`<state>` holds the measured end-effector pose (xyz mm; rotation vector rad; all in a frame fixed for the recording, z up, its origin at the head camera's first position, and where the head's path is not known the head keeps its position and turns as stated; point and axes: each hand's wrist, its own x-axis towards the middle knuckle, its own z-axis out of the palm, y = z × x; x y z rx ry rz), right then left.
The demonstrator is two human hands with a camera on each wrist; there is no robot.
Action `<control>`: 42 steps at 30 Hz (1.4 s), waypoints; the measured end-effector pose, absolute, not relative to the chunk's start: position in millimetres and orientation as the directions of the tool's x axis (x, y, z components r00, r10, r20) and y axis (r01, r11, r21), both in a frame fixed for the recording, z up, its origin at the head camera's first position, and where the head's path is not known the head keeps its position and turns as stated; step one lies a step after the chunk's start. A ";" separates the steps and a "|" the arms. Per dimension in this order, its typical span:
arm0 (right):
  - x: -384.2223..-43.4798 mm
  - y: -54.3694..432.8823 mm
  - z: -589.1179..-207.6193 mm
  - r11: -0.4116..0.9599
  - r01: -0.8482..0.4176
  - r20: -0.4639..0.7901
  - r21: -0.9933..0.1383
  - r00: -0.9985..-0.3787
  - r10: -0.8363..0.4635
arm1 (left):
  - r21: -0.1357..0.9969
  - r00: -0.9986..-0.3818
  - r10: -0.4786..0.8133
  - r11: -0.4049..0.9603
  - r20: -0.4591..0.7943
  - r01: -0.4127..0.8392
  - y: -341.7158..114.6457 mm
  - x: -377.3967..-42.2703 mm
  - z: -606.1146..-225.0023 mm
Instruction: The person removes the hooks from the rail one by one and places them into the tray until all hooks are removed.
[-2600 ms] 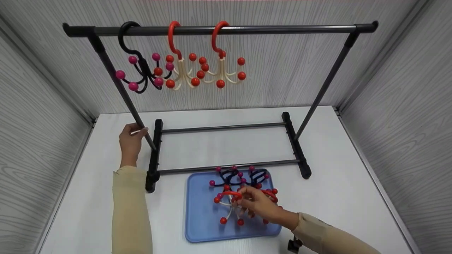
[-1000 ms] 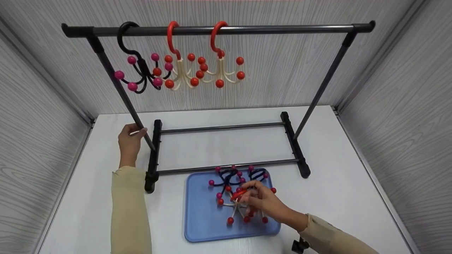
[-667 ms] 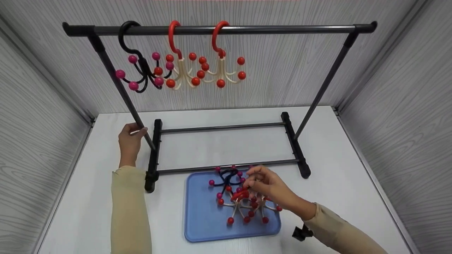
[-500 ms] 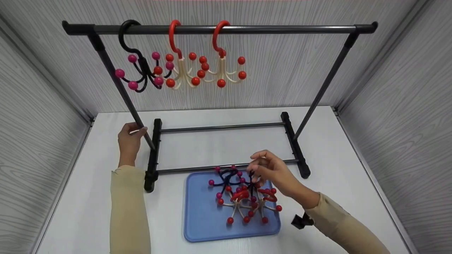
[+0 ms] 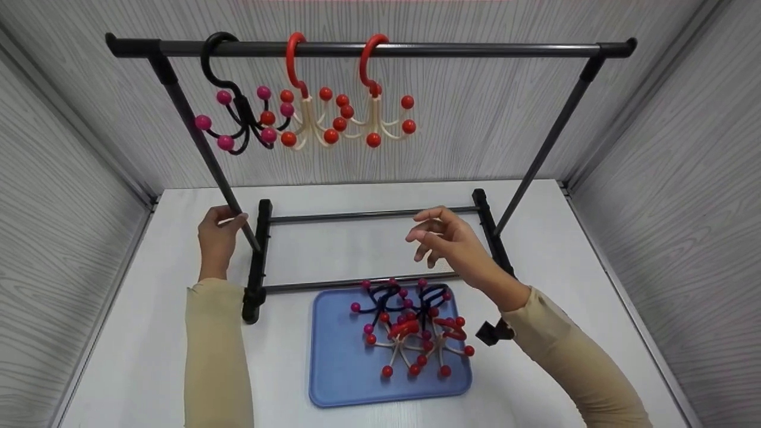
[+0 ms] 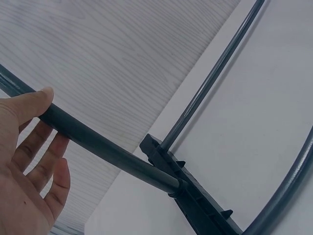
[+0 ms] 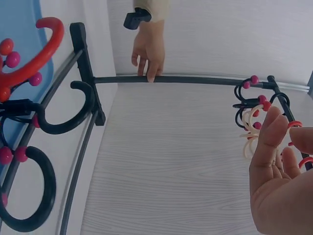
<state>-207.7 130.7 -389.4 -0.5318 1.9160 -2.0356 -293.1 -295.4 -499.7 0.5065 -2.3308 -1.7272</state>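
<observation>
My left hand (image 5: pixel 219 238) pinches the left upright pole (image 5: pixel 208 154) of a black rack low down, thumb on one side; the left wrist view shows the thumb over the pole (image 6: pixel 112 154). My right hand (image 5: pixel 455 246) is in the air above the rack's base, fingers loosely bent, holding nothing. Below it, a blue tray (image 5: pixel 339 368) bears two black octopus-style hangers (image 5: pixel 383 304) with pink balls and two cream ones with red hooks (image 5: pixel 406 328) and red balls. From the top bar (image 5: pixel 475 50) hang one black hanger (image 5: pixel 245 113) and two red-hooked ones (image 5: pixel 374 113).
The rack's base has two crossbars (image 5: pixel 357 284) between black feet (image 5: pixel 257 261); the near crossbar runs along the tray's back edge. Grey wood-grain panels (image 5: pixel 672 208) enclose the white table (image 5: pixel 553 368) at the back and sides.
My right hand has let go of a red-hooked hanger, briefly been at a black hanger's hook, then risen away from the tray over the base. My left hand keeps its place on the pole.
</observation>
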 end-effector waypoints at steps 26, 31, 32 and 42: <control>-285.1 82.7 -283.0 0.150 -0.258 0.208 -0.954 -0.936 -0.283 | 0.948 -0.923 -0.384 0.279 -0.033 -0.150 -295.0 -292.7 -498.8; -297.2 70.8 -271.5 0.138 -0.274 0.231 -0.952 -0.937 -0.261 | 0.947 -0.926 -0.376 0.286 -0.027 -0.144 -297.2 -293.4 -499.6; -300.0 68.2 -269.7 0.128 -0.272 0.233 -0.954 -0.938 -0.256 | 0.949 -0.926 -0.376 0.280 -0.029 -0.143 -297.8 -293.4 -499.7; -311.8 48.9 -263.6 0.122 -0.279 0.244 -0.953 -0.939 -0.242 | 0.953 -0.925 -0.378 0.267 -0.035 -0.145 -295.5 -294.8 -502.5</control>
